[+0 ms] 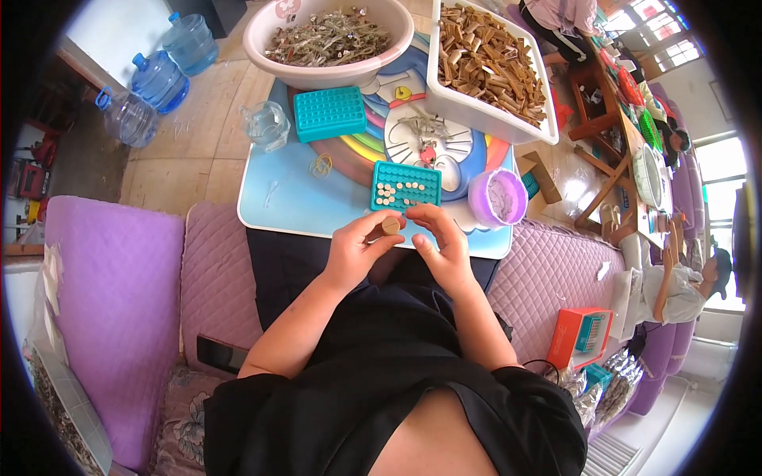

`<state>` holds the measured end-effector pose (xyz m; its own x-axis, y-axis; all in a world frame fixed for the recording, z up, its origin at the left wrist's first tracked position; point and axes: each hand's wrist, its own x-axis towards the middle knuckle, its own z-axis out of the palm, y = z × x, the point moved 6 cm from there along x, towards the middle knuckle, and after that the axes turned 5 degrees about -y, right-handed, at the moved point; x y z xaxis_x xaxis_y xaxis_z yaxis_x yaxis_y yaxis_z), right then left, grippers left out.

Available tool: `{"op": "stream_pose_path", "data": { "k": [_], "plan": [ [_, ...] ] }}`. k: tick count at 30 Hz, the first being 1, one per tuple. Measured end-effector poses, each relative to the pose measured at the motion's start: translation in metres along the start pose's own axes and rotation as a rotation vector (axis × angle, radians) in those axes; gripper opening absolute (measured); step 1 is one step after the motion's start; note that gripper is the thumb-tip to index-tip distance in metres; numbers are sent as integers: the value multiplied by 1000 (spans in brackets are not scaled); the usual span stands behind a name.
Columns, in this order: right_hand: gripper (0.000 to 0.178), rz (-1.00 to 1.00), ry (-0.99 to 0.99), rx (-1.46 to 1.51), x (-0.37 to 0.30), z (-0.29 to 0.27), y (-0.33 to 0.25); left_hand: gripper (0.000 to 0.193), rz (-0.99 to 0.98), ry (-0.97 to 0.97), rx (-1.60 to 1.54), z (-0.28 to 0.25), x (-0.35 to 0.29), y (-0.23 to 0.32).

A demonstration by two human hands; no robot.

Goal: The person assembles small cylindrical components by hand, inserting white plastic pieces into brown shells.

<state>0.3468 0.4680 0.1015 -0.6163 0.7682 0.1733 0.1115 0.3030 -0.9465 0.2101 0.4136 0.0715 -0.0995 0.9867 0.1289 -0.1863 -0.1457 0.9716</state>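
My left hand (359, 244) is closed around a short brown cylinder (390, 227), its round end showing between thumb and fingers. Beside it, my right hand (444, 247) has thumb and fingers apart, the fingertips close to the cylinder; I make out nothing held in it. Just beyond both hands lies a teal tray with rows of holes (432, 189), several round pale pieces (386, 190) sitting in it. To its right stands a purple tub (476, 202) with whitish contents too small to name.
On the cartoon-printed table (278, 208) are another teal tray (329, 113), a clear jug (266, 125) and rubber bands (321, 165). A pink basin (262, 47) of small thin pieces and a white bin (488, 119) of brown pieces stand at the far side. Another person (675, 289) sits far right.
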Motion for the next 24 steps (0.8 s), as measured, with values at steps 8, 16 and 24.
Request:
{"op": "stream_pose_path", "data": {
  "k": [8,16,24],
  "plan": [
    [45,-39,-240,-87,6,23,-17,33,3,-43,147,9,-8,-10],
    [39,-53,-78,-216,1,27,-13,31,19,3,430,13,-6,2],
    [24,11,-28,358,15,6,-11,24,49,-83,-5,14,-1,2]
  ]
}}
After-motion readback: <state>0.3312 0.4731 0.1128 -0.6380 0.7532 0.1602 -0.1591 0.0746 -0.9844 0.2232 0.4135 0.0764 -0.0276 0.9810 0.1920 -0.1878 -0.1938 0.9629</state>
